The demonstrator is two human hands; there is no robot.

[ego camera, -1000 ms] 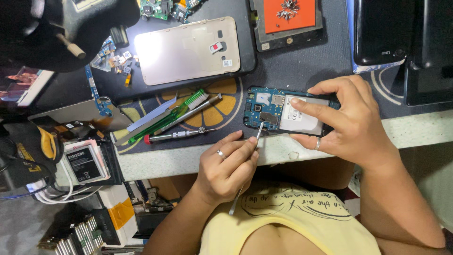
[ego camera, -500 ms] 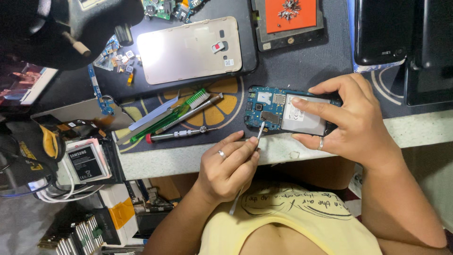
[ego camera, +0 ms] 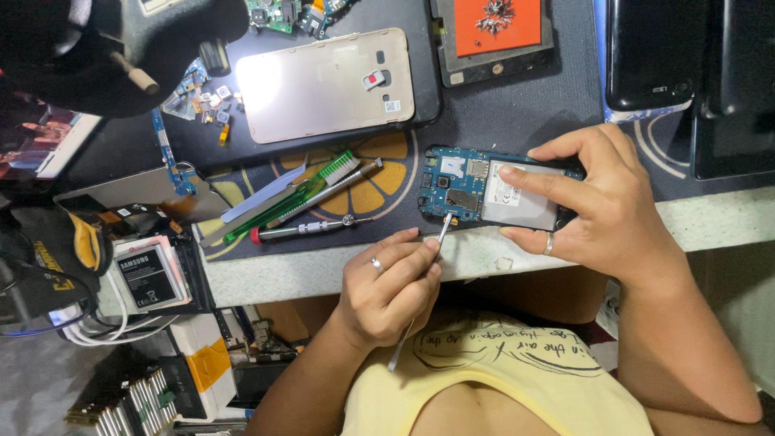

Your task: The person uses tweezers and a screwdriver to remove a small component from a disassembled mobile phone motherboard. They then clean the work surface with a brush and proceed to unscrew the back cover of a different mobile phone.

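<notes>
Opened phone (ego camera: 476, 190) lies at table edge, 12 o'clock of torso. One hand (ego camera: 601, 206) is clamped on its battery end to steady it; other hand (ego camera: 387, 287) pinches a spudger (ego camera: 440, 234) (tip on board's lower edge). Screwdriver (ego camera: 303, 230) lies at 9 o'clock.

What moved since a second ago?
Not much. The left hand has crept slightly toward the phone, so the tip of its thin metal tool now sits at the phone's near edge. The right hand still grips the opened phone in the same spot. Nothing was picked up or let go; the screwdriver hasn't moved.
</notes>
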